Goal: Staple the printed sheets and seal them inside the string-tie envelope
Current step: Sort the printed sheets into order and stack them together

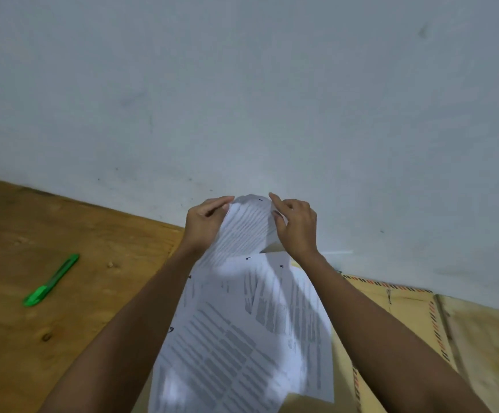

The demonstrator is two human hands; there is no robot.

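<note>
A printed sheet (246,228) is lifted off the table near the wall, curved between my two hands. My left hand (205,223) pinches its left edge and my right hand (296,226) pinches its right edge, index finger raised. Below it several more printed sheets (242,338) lie fanned on the table between my forearms. A tan string-tie envelope (406,311) with a striped border lies flat under my right forearm, partly covered by the sheets. No stapler is in view.
A green utility knife (52,280) lies on the wooden table (33,234) at the left. A pale wall (242,99) rises right behind the table. More tan paper (486,347) lies at the far right.
</note>
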